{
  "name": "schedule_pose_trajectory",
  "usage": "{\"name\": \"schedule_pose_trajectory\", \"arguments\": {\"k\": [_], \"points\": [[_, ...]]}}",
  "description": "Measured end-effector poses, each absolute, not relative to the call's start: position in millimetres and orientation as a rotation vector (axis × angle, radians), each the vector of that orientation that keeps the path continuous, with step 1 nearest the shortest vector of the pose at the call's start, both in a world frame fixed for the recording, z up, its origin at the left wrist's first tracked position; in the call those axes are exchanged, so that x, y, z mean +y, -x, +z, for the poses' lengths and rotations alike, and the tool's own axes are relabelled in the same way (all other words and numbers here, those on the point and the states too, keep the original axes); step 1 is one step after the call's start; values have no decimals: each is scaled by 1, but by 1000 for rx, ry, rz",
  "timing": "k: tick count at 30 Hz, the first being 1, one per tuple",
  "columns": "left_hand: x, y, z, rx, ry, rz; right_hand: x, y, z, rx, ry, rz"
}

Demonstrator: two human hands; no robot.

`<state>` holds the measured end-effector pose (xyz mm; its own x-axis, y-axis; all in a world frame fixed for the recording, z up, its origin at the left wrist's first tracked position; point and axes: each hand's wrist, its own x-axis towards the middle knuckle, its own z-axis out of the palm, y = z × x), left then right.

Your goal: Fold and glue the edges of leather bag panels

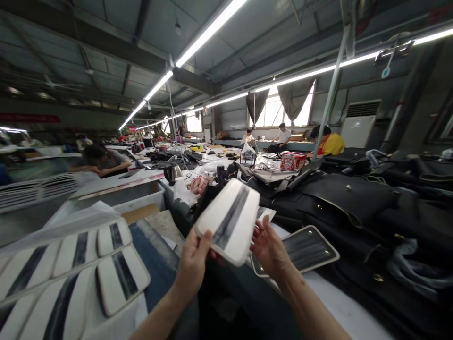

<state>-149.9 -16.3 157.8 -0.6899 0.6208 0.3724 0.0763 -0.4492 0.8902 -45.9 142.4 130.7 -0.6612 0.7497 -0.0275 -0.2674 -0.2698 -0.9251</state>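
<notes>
In front of me is a white panel (pixel 236 222) with rounded corners and a dark stripe down its middle; it is tilted, and its thick edge suggests a stack. My left hand (pixel 196 250) is closed on its lower left side, thumb on top. Curled at the right edge, my right hand (pixel 271 245) grips or steadies the panel, some fingertips hidden behind it. A smaller striped white piece (pixel 266 215) shows just beyond. Beneath my right hand lies a black panel (pixel 307 248) with a pale border and metal studs.
Similar striped white panels (pixel 122 276) lie in rows on the left. Black leather-like pieces (pixel 339 193) with studs are heaped on the right. A kettle (pixel 172 174) and a red patterned box (pixel 293 161) stand farther back. A person (pixel 101 160) bends over a table at left; others sit beyond.
</notes>
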Motion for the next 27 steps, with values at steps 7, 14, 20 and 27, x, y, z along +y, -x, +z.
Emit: {"name": "schedule_pose_trajectory", "arguments": {"k": [7, 14, 20, 27], "points": [[-56, 99, 99, 812, -1000, 1578, 105, -38, 158, -1116, 703, 2163], [-46, 83, 129, 714, -919, 1426, 72, -114, 137, -1088, 739, 2147], [-27, 20, 123, 485, -684, 1307, 49, -154, 143, -1070, 591, 2222], [-45, 34, 98, 544, -791, 1295, 72, -256, 172, -1373, 829, 2049]]}}
